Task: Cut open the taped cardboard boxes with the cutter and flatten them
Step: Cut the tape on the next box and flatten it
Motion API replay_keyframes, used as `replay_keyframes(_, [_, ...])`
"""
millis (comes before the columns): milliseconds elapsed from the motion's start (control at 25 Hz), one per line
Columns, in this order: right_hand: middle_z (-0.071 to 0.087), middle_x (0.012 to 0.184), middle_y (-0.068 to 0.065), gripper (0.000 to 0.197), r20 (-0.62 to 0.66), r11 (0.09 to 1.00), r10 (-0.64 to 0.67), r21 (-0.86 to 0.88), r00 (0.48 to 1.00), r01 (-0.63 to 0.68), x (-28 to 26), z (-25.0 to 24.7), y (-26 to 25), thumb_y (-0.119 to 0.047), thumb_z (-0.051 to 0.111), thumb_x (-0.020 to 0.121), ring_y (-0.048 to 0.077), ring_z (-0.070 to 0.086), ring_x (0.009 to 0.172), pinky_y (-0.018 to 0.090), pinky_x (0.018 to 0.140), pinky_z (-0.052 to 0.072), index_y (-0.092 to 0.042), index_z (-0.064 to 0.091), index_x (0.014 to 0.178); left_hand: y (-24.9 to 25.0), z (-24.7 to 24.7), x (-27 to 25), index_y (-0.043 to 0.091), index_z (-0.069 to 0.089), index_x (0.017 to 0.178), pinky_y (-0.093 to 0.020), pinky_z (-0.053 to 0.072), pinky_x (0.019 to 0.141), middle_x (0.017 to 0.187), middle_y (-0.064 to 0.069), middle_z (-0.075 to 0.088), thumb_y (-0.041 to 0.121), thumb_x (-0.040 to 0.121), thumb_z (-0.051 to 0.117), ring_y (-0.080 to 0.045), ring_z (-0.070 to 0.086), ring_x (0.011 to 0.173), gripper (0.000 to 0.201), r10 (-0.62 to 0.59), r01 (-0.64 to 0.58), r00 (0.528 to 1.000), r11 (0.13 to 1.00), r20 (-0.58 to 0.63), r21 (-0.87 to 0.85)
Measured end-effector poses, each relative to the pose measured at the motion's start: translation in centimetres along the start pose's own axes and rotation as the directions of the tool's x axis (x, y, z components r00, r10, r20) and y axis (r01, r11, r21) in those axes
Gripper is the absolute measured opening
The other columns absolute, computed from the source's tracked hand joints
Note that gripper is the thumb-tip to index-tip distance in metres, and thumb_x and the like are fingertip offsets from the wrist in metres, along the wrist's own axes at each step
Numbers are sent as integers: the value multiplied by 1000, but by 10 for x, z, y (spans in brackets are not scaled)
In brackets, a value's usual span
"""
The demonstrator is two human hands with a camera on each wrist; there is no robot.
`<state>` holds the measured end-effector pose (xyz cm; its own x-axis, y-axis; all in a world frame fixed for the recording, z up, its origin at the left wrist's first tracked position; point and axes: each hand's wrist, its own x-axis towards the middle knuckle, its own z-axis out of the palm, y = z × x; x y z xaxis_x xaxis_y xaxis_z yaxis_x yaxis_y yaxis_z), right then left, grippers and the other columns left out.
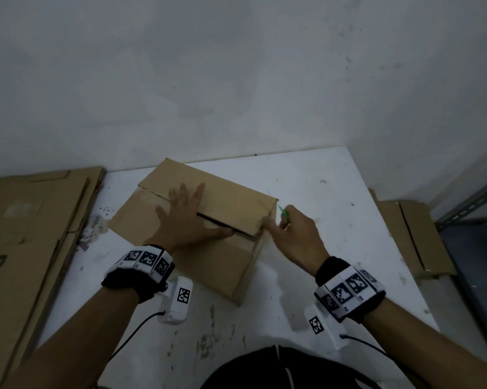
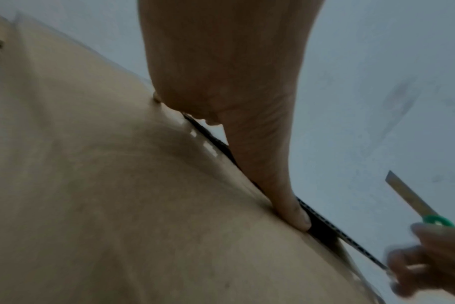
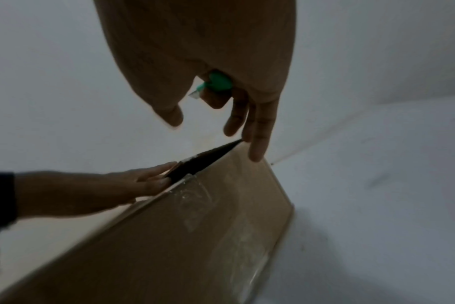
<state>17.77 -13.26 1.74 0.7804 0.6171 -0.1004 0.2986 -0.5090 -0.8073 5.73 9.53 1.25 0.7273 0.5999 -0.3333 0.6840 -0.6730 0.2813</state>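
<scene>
A brown cardboard box [image 1: 231,192] lies at an angle on the white table [image 1: 329,181]. Its top seam [image 1: 222,224] gapes as a dark slit. My left hand [image 1: 187,213] lies flat with fingers spread on the far flap, and its thumb [image 2: 286,197] sits in the slit. My right hand [image 1: 291,233] is at the box's right end. It grips the green cutter [image 1: 282,213] with its blade [image 2: 408,195] out and pointing away from the box. Two of its fingers [image 3: 260,135] reach straight down to the box's end edge [image 3: 249,152]. Clear tape [image 3: 195,197] shows on the end face.
Flattened cardboard sheets [image 1: 31,234] are stacked at the table's left. More folded cardboard [image 1: 413,240] lies off the right edge, beside a grey metal shelf frame [image 1: 472,203]. A white wall [image 1: 236,80] stands right behind the table.
</scene>
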Motion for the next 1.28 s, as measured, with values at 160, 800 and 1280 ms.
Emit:
replay_keyframes(160, [41,140,13,75,290,811,-276,-441,916,384,26,22,-13,-54,73,78,33,33,133,50,105,35,-6,43,128,-7,11,-13,38,-29,150,-66,-5,116,162,-7,-30,97,42,58,-32,-26,149,151,-103,88,984,991,-145,-105])
replay_keyframes(800, [54,85,3,45,389,908,-183,-285,903,307,80,-4,-51,-62,53,90,21,50,73,33,60,37,-18,42,92,-38,16,-26,18,-22,155,-60,-9,119,163,-6,-28,109,40,30,-27,-25,150,155,-239,229,961,970,-139,-83])
replay_keyframes(1280, [66,115,4,51,260,917,138,331,956,-222,106,-31,-44,-59,48,93,29,66,100,47,87,58,-21,60,123,-44,17,-27,28,-17,156,-62,-10,118,163,-6,-26,110,37,28,-27,-25,150,151,-217,212,972,975,-89,-60])
